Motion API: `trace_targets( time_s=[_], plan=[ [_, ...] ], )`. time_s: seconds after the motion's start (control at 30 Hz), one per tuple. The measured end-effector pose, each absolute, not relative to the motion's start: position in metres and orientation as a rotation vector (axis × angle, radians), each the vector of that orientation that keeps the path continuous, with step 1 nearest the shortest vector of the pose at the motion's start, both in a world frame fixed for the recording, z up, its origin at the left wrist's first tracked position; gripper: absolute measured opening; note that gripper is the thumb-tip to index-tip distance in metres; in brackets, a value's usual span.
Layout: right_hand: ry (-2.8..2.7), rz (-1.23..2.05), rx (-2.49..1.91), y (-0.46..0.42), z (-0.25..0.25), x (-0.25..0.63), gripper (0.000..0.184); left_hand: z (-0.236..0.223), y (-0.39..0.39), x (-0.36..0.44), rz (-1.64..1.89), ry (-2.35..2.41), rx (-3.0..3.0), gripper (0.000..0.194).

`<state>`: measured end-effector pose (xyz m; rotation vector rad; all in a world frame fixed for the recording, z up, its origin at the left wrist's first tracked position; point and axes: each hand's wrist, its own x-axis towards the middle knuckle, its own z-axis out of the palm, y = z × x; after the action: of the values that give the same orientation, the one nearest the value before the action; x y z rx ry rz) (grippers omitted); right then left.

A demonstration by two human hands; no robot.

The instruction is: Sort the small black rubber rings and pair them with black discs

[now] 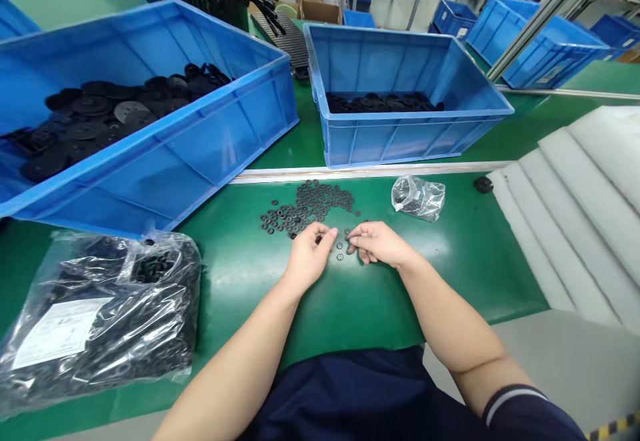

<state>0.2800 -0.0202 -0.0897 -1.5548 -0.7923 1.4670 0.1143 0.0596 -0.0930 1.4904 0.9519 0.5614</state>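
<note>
No brand or wording can be read: the white label (63, 332) on the large clear plastic bag (107, 314) at the near left carries faint lines of print too small to make out. The bag is glossy and creased, packed with small black parts that show through its mouth.

On the smooth, slightly shiny green work surface (235, 301), a loose pile of small black rings (317, 202) lies just beyond the hands, flat and round with center holes. The left hand (309, 254) has its thumb and fingers curled together around a small dark part (319, 239). The right hand (375, 242) has its thumb and forefinger brought close at a small ring (347, 231); whether they grip it cannot be told. Two small round pieces (340, 251) lie flat between the hands, one nearer than the other.

A small crinkled clear bag (419, 197) with dark contents lies to the right of the pile. Beyond, the left ribbed blue plastic crate (215, 141) holds black discs (95, 117), and the right blue crate (400, 137) holds more dark parts (383, 103). White foam-like sheets (575, 207) stand layered at the far right.
</note>
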Motion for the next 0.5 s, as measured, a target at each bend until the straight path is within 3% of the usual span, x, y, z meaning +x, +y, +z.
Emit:
trace_targets(
  time_s=[0.17, 0.5],
  plan=[
    [-0.676, 1.329, -1.444, -0.006, -0.097, 0.277, 0.017, -0.078, 0.067, 0.112, 0.462, 0.779, 0.799, 0.018],
    [-0.563, 1.416, -1.317, -0.02, -0.092, 0.285, 0.025, -0.084, 0.066, 0.113, 0.386, 0.678, 0.767, 0.033]
  ],
)
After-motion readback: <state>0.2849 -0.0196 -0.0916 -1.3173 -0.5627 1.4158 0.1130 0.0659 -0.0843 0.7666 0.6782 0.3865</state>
